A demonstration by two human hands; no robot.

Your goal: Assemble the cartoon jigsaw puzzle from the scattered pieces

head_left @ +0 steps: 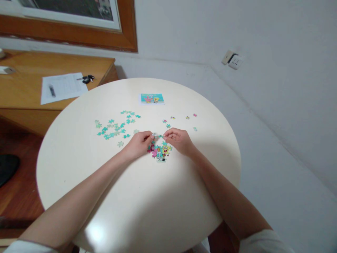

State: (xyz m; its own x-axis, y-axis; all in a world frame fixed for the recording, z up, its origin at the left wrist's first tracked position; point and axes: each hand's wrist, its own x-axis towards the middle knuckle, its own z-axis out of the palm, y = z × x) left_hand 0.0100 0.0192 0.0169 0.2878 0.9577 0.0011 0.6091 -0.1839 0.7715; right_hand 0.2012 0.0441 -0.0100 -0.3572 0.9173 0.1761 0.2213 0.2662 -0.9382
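Observation:
Both hands are raised a little over a partly joined jigsaw puzzle (159, 153) with pink and yellow cartoon figures. My left hand (142, 141) is closed in a pinch on a small jigsaw piece (155, 135). Facing it, my right hand (179, 139) pinches a small jigsaw piece (161, 136) too. The two pieces are close together between the fingertips; whether they are joined I cannot tell. The left fingers partly cover the joined puzzle's upper left edge.
Loose green puzzle pieces (113, 130) lie spread to the left. Several others, such as a pink piece (195, 115), lie to the right. A picture card (152, 99) sits farther back on the round white table (110, 196). A wooden desk (23, 84) holds paper (63, 88) and keys (88, 79).

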